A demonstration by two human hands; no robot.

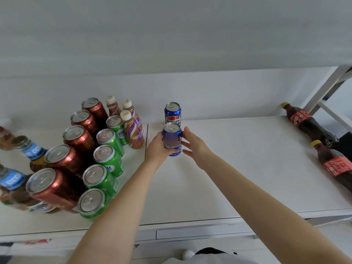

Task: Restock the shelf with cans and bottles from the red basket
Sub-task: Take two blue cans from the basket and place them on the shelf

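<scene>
We're mid-restock: left hand (157, 148) clamps blue can (172, 139) at shelf (238, 164) middle, right hand (195, 146) spread alongside; left-edge cans (80, 141) done.

Both bare arms reach forward. The left hand (158, 147) curls round a blue can (172, 141). The right hand (194, 147) is beside it, fingers straight.
</scene>
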